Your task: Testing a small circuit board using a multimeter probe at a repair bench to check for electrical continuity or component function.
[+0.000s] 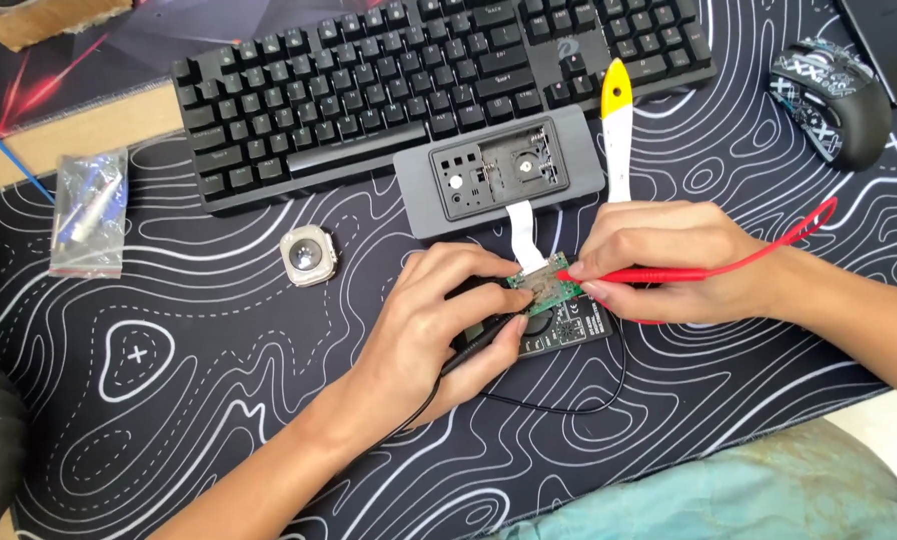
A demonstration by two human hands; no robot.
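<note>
Left hand [448, 320] grips a black probe [483, 343], tip at the green board [546, 290]. Right hand [668, 262] pinches a red probe [633, 274], tip touching the same board from the right. Board sits on a dark meter [568, 330], mid-counter, toward the near edge. White ribbon [523, 232] runs from the board up to a grey case [498, 180], opened, lying against the keyboard [438, 80]. Yellow-white pry tool [617, 130] just right of the case. Watch [308, 256] left of the case. Bag of parts [90, 212] near the left edge. Mouse [833, 100] at the far right corner. All on a black patterned mat [198, 400].
</note>
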